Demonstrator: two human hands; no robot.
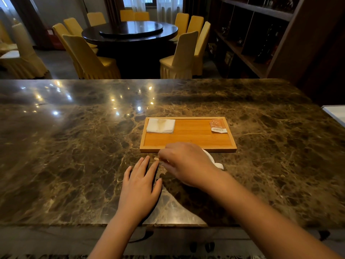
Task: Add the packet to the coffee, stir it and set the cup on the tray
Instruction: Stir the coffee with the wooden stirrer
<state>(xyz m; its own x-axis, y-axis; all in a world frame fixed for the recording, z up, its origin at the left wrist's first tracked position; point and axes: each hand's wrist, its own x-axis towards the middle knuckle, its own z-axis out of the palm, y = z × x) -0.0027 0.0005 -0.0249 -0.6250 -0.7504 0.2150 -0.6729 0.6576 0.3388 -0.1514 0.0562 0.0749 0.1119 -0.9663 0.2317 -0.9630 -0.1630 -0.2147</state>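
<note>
A wooden tray [188, 148] lies on the marble counter. In its far right corner lies an orange packet [218, 126]; a folded white napkin [161, 125] rests in its far left corner. Just in front of the tray stands a white cup [214, 160], mostly hidden under my right hand [184, 161]. That hand pinches a thin wooden stir stick [156, 159] whose tip pokes out to the left. My left hand [140, 186] lies flat on the counter with fingers spread, its fingertips close to the stick's tip.
The dark marble counter [74, 146] stretches wide on both sides. A white object [336, 113] sits at the right edge. Beyond the counter stand a round dining table [130, 32] with yellow covered chairs and a dark shelf unit [261, 34].
</note>
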